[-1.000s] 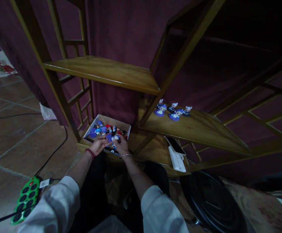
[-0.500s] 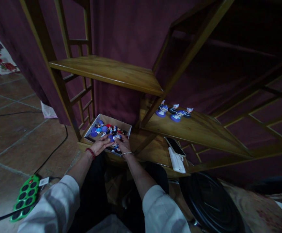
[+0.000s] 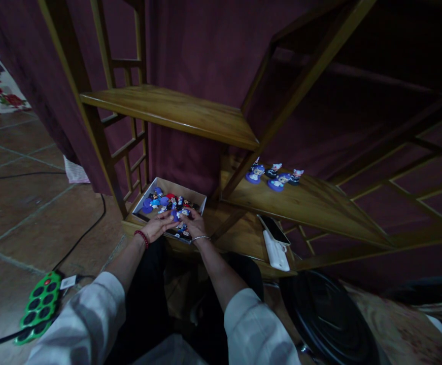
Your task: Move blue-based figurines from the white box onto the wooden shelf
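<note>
A small purple-and-white figurine is held between both hands, above the near side of an open cardboard box. My left hand, with a red bead bracelet at the wrist, has its fingers closed on the figurine's purple base side. My right hand, wearing a thin bracelet, pinches the figurine from the right, near its pale head. Loose figurines in purple, blue, red and black lie jumbled in the box. My fingers partly hide the held figurine and those beneath it.
On the wooden shelf to the right stand several figurines with purple or black bases. A phone and a white object lie on the lower board. A black round-topped item and a green power strip flank me.
The held figurine has turned slightly between my fingers, and its purple part sits more upright. Both hands stay over the box. The view has shifted a little.
</note>
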A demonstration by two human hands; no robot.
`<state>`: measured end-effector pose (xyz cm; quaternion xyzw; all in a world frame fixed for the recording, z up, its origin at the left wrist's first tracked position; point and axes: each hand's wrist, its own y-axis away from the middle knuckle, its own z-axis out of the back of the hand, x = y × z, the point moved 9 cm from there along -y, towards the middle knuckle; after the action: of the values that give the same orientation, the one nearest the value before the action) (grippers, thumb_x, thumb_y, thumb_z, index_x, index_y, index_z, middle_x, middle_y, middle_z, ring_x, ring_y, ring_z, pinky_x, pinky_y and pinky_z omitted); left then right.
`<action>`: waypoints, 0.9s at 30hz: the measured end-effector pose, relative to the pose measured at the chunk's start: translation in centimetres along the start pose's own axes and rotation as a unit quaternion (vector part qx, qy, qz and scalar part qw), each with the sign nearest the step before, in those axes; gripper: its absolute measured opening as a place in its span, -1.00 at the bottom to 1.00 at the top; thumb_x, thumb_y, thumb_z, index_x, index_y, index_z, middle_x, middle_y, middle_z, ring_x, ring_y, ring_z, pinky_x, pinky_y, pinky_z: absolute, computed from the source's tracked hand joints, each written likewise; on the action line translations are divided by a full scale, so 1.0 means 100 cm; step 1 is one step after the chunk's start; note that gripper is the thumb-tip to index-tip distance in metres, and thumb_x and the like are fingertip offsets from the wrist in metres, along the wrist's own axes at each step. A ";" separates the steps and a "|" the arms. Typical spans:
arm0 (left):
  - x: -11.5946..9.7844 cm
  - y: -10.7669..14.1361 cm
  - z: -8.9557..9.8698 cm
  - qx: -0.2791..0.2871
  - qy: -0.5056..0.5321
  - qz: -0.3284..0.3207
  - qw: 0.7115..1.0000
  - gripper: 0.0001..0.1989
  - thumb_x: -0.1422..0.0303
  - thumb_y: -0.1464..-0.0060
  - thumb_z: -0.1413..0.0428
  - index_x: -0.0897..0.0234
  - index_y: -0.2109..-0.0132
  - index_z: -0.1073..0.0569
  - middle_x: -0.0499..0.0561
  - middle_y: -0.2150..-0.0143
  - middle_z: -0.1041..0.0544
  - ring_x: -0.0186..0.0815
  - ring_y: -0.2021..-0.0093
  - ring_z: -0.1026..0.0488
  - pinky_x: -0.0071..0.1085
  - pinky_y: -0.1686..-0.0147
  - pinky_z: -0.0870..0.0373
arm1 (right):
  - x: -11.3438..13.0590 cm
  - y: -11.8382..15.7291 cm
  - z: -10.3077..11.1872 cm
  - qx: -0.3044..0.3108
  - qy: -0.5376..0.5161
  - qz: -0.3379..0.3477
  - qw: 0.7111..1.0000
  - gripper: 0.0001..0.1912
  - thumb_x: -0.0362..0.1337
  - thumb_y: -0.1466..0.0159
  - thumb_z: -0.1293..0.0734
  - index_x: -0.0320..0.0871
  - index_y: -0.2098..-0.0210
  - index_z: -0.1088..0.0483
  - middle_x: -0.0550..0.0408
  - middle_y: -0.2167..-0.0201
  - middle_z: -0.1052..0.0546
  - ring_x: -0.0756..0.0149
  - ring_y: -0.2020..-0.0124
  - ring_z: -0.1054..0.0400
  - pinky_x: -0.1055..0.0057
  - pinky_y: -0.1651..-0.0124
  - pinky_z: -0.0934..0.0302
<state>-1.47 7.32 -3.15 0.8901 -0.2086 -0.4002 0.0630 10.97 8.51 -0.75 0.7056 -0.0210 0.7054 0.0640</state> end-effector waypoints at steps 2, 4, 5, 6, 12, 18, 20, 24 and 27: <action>0.000 0.000 0.000 -0.002 0.001 0.002 1.000 -0.77 0.63 0.10 -0.09 0.41 0.22 -0.45 0.05 0.22 -0.50 -0.33 0.20 -0.44 -0.29 0.03 -0.33 | -0.001 -0.002 0.000 -0.001 0.006 0.004 1.000 -0.65 -0.21 0.11 -0.37 -0.14 0.30 -0.39 0.19 0.41 -0.47 0.37 0.37 -0.34 0.43 0.24 -0.25; 0.001 0.001 -0.001 0.000 0.002 0.004 1.000 -0.77 0.63 0.09 -0.09 0.41 0.21 -0.45 0.05 0.21 -0.49 -0.34 0.19 -0.44 -0.28 0.02 -0.32 | -0.002 -0.003 0.001 0.000 0.013 0.006 1.000 -0.65 -0.21 0.11 -0.37 -0.14 0.30 -0.39 0.19 0.40 -0.47 0.37 0.36 -0.34 0.42 0.22 -0.23; 0.001 0.001 -0.001 0.002 0.003 0.004 1.000 -0.77 0.63 0.09 -0.09 0.42 0.21 -0.45 0.05 0.21 -0.49 -0.33 0.19 -0.44 -0.28 0.01 -0.31 | -0.002 -0.004 0.001 0.003 0.015 0.006 1.000 -0.65 -0.21 0.11 -0.36 -0.14 0.29 -0.39 0.19 0.40 -0.47 0.37 0.36 -0.33 0.42 0.21 -0.23; 0.000 0.001 -0.002 0.004 0.003 0.003 1.000 -0.77 0.63 0.09 -0.09 0.42 0.21 -0.45 0.05 0.20 -0.49 -0.33 0.19 -0.44 -0.28 0.01 -0.31 | -0.003 -0.004 0.000 0.006 0.015 0.006 1.000 -0.65 -0.21 0.10 -0.36 -0.14 0.29 -0.39 0.19 0.40 -0.47 0.37 0.36 -0.33 0.42 0.21 -0.23; 0.000 0.001 -0.003 0.016 -0.004 -0.001 1.000 -0.80 0.62 0.07 -0.09 0.42 0.24 -0.46 0.04 0.21 -0.49 -0.33 0.19 -0.44 -0.28 0.00 -0.30 | -0.005 -0.006 0.000 0.018 0.013 0.013 1.000 -0.66 -0.22 0.10 -0.36 -0.12 0.29 -0.38 0.20 0.42 -0.46 0.38 0.38 -0.33 0.43 0.24 -0.23; -0.001 0.001 -0.003 0.012 -0.004 -0.003 1.000 -0.83 0.62 0.06 -0.08 0.43 0.26 -0.46 0.04 0.23 -0.50 -0.34 0.20 -0.45 -0.25 -0.01 -0.29 | -0.002 -0.005 -0.002 0.030 0.011 0.010 0.999 -0.67 -0.22 0.10 -0.36 -0.13 0.30 -0.37 0.22 0.46 -0.45 0.39 0.42 -0.32 0.45 0.28 -0.23; -0.001 0.001 -0.002 0.005 -0.003 -0.003 1.000 -0.84 0.62 0.07 -0.08 0.43 0.28 -0.46 0.04 0.24 -0.50 -0.34 0.21 -0.45 -0.24 -0.01 -0.29 | -0.001 -0.005 -0.002 0.029 0.016 0.011 0.999 -0.67 -0.22 0.10 -0.36 -0.13 0.31 -0.37 0.22 0.45 -0.45 0.39 0.42 -0.32 0.45 0.28 -0.22; 0.000 0.000 -0.001 -0.003 -0.004 -0.003 1.000 -0.85 0.63 0.07 -0.08 0.44 0.28 -0.45 0.04 0.25 -0.50 -0.34 0.22 -0.45 -0.24 0.00 -0.30 | 0.000 -0.005 -0.003 0.039 0.017 0.017 0.999 -0.68 -0.24 0.10 -0.35 -0.12 0.31 -0.37 0.22 0.44 -0.45 0.39 0.40 -0.32 0.45 0.28 -0.22; 0.000 0.000 -0.001 0.003 -0.004 -0.004 1.000 -0.82 0.62 0.08 -0.09 0.43 0.25 -0.44 0.04 0.22 -0.49 -0.33 0.22 -0.45 -0.24 0.00 -0.30 | 0.001 -0.005 -0.004 0.051 0.018 0.024 0.998 -0.68 -0.24 0.09 -0.35 -0.11 0.30 -0.37 0.22 0.42 -0.45 0.39 0.38 -0.32 0.44 0.25 -0.22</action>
<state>-1.38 7.29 -3.09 0.8893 -0.2069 -0.4036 0.0579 10.67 9.07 -0.70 0.6941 -0.0006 0.7198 0.0117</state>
